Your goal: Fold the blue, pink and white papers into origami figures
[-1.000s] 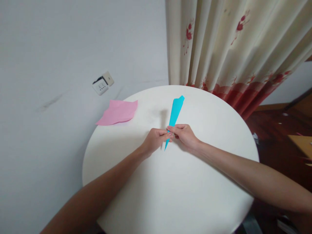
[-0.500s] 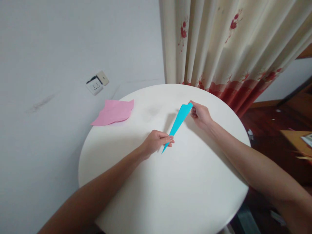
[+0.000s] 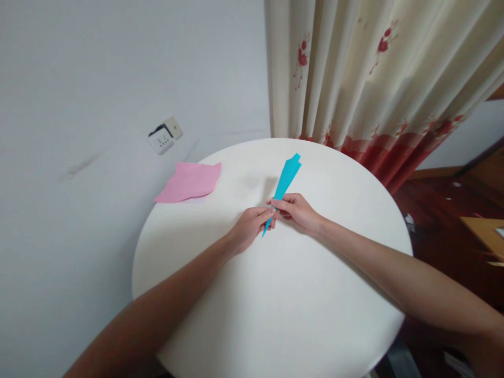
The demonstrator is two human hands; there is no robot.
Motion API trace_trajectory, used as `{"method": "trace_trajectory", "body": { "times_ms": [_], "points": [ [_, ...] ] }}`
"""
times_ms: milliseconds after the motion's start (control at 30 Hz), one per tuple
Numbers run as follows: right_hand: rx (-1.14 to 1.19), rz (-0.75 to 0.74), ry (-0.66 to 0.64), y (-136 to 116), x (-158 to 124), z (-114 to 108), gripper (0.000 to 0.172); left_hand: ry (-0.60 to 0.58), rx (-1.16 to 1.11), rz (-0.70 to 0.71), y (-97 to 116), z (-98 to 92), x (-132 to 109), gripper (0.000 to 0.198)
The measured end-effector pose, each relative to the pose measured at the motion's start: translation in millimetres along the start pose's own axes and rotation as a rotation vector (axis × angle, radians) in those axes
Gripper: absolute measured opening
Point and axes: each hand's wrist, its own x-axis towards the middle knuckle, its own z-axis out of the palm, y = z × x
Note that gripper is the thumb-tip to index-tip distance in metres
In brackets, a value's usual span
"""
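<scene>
Near the middle of the round white counter [image 3: 283, 304], two bare forearms come in, one over the near-left edge, one from the right edge. Left hand [image 3: 250, 227] and right hand [image 3: 297, 212] meet there, fingertips touching or just about. Both hold the blue folded paper [image 3: 286, 178], a long narrow wedge. Left grip narrow, thumb and fingers pinched on the paper just above its pointed tip. Right grip also pinched shut on it, right beside the left one, slightly farther up. Tip sticks out below the hands, pointing at the near edge; wide notched end points to the far edge, tilted a bit right. Paper's shadow falls on the counter just left of it. Pink paper [image 3: 189, 181] lies flat at the far-left edge, overhanging it, well apart from the hands. Behind that, wall socket [image 3: 165, 135] on the grey wall [image 3: 98, 79]. Cream curtain [image 3: 366, 79] with red flower print hangs past the far edge.
</scene>
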Motion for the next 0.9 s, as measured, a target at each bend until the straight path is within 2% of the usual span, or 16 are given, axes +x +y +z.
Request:
{"method": "trace_trajectory", "body": {
  "times_ms": [100,200,300,400,600,767,900],
  "points": [
    [0.016,-0.013,-0.023,-1,-1,-1,0.041,-0.02,-0.003,-0.007,1,2.3,-1,0.041],
    [0.021,-0.045,0.041,-3,-1,-5,0.04,-0.013,0.077,0.044,3,4.1,-1,0.043],
    [-0.022,-0.044,0.149,-2,2,-9,0.042,0.055,0.175,0.108,3,4.0,0,0.037],
    [-0.113,-0.005,0.199,0,4,-14,0.047,0.126,0.276,0.118,0,2.0,3,0.035],
    [-0.103,0.017,0.125,1,5,-18,0.053,0.14,0.334,0.109,-6,-1.8,7,0.035],
    [-0.163,-0.004,0.084,4,6,-21,0.057,0.175,0.332,0.08,-3,-0.3,5,0.034],
    [-0.193,0.006,0.09,8,8,-23,0.054,0.195,0.306,0.032,1,2.1,4,0.032]
  ]
}}
